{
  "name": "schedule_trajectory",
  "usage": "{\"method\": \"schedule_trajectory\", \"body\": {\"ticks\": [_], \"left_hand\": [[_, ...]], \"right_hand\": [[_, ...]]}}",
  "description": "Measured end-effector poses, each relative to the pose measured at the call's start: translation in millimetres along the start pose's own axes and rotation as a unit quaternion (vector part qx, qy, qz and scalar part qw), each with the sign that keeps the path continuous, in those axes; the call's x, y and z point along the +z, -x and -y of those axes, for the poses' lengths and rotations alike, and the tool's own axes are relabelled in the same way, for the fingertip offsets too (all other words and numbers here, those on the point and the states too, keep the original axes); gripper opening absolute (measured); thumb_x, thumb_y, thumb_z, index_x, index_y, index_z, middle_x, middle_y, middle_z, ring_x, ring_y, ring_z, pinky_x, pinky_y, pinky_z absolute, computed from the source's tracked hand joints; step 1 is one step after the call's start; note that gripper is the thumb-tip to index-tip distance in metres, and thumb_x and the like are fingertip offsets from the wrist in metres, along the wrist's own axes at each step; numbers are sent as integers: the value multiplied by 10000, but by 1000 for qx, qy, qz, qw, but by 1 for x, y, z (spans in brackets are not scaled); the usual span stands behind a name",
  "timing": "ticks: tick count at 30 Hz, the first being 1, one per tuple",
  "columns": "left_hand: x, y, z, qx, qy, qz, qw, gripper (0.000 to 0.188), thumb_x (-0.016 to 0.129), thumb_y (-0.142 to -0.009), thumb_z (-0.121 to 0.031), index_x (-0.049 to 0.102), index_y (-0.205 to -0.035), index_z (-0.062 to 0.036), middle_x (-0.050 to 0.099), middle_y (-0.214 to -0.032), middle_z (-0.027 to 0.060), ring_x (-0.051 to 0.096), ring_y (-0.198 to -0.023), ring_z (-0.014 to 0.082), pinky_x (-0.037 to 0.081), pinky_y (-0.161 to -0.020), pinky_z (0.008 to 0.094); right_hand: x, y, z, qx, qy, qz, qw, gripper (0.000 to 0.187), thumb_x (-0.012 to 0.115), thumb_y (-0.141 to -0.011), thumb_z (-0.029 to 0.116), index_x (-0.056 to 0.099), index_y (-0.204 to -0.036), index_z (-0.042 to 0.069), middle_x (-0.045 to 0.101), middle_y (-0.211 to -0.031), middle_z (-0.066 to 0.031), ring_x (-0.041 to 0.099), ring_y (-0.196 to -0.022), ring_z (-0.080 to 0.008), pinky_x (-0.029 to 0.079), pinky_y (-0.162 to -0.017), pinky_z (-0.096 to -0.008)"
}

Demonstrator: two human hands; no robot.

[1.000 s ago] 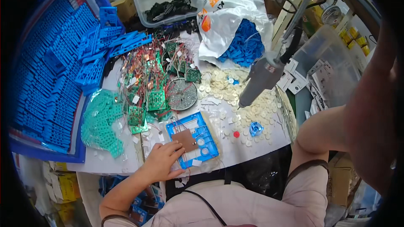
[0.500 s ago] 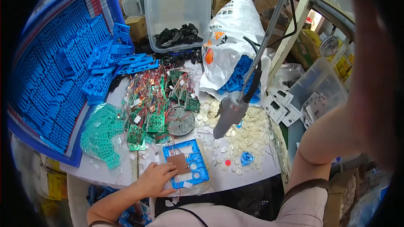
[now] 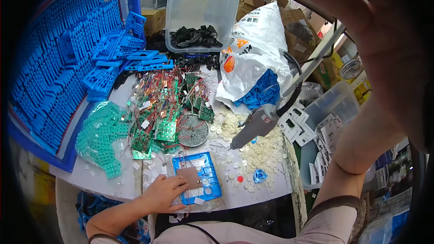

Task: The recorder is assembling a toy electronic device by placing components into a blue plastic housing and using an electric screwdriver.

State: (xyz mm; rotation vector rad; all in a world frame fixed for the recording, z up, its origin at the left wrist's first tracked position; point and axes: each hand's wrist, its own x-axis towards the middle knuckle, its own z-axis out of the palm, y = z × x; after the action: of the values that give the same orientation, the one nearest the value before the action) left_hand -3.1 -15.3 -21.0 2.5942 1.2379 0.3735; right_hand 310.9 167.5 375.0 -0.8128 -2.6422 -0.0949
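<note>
The left hand [image 3: 165, 194] lies with its fingers close together on a flat brown square plate [image 3: 190, 176], and its thumb sits apart near the bottom edge. The plate is inside a blue plastic frame [image 3: 217, 185], at the front of the white table [image 3: 248, 199]. This hand stays on the plate, just as it was a second ago.

The right hand [image 3: 379, 31] is up high, close to the camera and blurry. One long finger points left, but I cannot tell if the others pinch anything. A second ago mostly the arm showed there; now much more of the hand does.

The fat grey hanging power tool [image 3: 253, 129] has its tip nearer the frame than a second ago. Under and beside it lie small round cream buttons [image 3: 266, 156]. Left of the tool are a round metal dish of tiny bits [image 3: 192, 146] and green circuit boards with thin wires [image 3: 166, 131].
</note>
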Motion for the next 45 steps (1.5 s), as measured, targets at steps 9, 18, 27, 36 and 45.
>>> {"method": "schedule_trajectory", "body": {"ticks": [9, 18, 27, 36, 45], "left_hand": [[3, -4, -1, 6, 5, -8, 1000, 632, 713, -851, -510, 625, -1290, -66, 600, -1363, 91, 554, -1300, 244, 412, -913, 423], [0, -1, 1, -8, 6, 4, 1000, 620, 719, -847, -510, 627, -1275, -71, 599, -1356, 83, 546, -1301, 235, 408, -915, 417], [-4, 0, -3, -17, -7, 11, 1000, 624, 720, -844, -508, 626, -1281, -74, 600, -1358, 82, 544, -1306, 234, 406, -924, 417], [0, 4, -1, -19, -3, 12, 1000, 671, 723, -838, -534, 616, -1320, -80, 593, -1386, 104, 545, -1323, 252, 406, -925, 437], [-1, -2, -2, -20, 8, 12, 1000, 618, 736, -823, -500, 635, -1256, -70, 606, -1310, 99, 556, -1283, 246, 402, -897, 425]], "right_hand": [[-3, -13, -2, 17, 13, 8, 1000, 610, 485, -1008, 520, 481, -1421, 72, 606, -1262, -164, 575, -1170, -374, 421, -1029, -586], [-2, 0, -24, 9, -25, -56, 998, 620, 458, -1018, 542, 459, -1442, 89, 597, -1262, -152, 569, -1165, -375, 417, -1027, -600], [2, 8, -28, 16, -48, -70, 996, 631, 431, -1028, 564, 437, -1462, 106, 588, -1262, -139, 564, -1160, -375, 413, -1026, -613], [18, 13, -1, -54, -202, -97, 973, 642, 404, -1039, 587, 414, -1483, 123, 580, -1262, -127, 558, -1156, -375, 409, -1025, -627], [155, 59, 102, -207, -772, -184, 572, 439, 411, -1062, 480, 515, -1309, 132, 594, -1091, -88, 580, -1006, -332, 436, -978, -566]]}}
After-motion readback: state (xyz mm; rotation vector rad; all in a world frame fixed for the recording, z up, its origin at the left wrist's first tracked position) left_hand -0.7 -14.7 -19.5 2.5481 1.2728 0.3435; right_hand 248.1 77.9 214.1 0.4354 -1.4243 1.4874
